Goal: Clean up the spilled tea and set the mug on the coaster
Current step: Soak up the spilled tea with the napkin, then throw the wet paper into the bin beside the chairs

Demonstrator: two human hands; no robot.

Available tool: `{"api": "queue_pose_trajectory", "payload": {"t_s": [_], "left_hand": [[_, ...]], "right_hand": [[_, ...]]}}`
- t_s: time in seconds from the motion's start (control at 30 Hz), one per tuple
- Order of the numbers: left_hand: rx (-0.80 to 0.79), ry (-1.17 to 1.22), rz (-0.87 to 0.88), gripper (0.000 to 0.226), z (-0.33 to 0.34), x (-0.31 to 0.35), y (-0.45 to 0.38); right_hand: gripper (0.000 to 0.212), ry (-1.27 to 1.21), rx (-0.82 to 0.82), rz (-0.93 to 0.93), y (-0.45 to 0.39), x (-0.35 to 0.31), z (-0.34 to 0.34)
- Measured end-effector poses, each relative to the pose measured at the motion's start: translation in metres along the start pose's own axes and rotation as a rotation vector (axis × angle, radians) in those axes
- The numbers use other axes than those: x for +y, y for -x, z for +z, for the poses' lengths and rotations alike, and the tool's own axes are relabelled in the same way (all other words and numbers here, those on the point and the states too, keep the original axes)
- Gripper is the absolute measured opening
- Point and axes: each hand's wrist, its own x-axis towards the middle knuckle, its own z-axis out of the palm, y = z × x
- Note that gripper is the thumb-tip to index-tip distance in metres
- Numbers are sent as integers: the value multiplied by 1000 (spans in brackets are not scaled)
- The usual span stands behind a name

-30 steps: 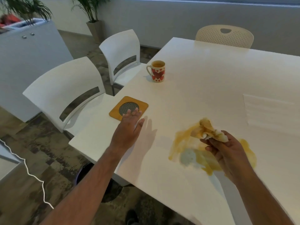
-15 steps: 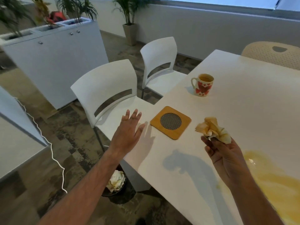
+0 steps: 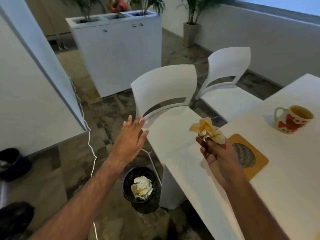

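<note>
Tea-stained, crumpled paper tissue (image 3: 207, 131), yellow-brown and damp-looking, sits pinched in the fingertips of the right hand (image 3: 219, 157), which is raised over the near edge of the white table (image 3: 285, 179). The left hand (image 3: 130, 137) hovers at nine o'clock from the tissue, fingers straight and spread, grasping nothing, just in front of the white plastic chair (image 3: 164, 87).

At three o'clock from the tissue, flat on the table, lies the square wooden coaster with a dark mesh disc (image 3: 249, 156), partly behind the right hand. Further out, at about two o'clock, stands the white ceramic mug with red hearts (image 3: 292, 119), upright, apart from the coaster, with brown tea visible inside. The spill itself is out of view.

On the floor, at seven o'clock from the tissue, stands a round black mesh waste bin (image 3: 142, 187), tucked against the table's corner, already containing a balled, stained tissue (image 3: 142, 187).

The step in hand appears to be throwing away the soaked tissue. To do it well, the right hand should travel left and down until it is directly above the bin's opening before the fingers let go, so no drips land on the chair seat or floor. A low release suits a light wad that could bounce off the rim. The mug is not yet on the coaster.
</note>
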Motion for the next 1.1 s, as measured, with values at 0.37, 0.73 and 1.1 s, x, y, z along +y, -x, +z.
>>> {"api": "queue_pose_trajectory", "payload": {"t_s": [0.37, 0.73, 1.1], "left_hand": [[112, -19, -206, 62, -51, -84, 32], [160, -32, -355, 61, -68, -127, 58], [167, -13, -395, 60, -62, -140, 63]], "right_hand": [[31, 287, -275, 164, -77, 62, 85], [16, 974, -513, 41, -135, 111, 123], [88, 1687, -797, 182, -154, 166, 118]]}}
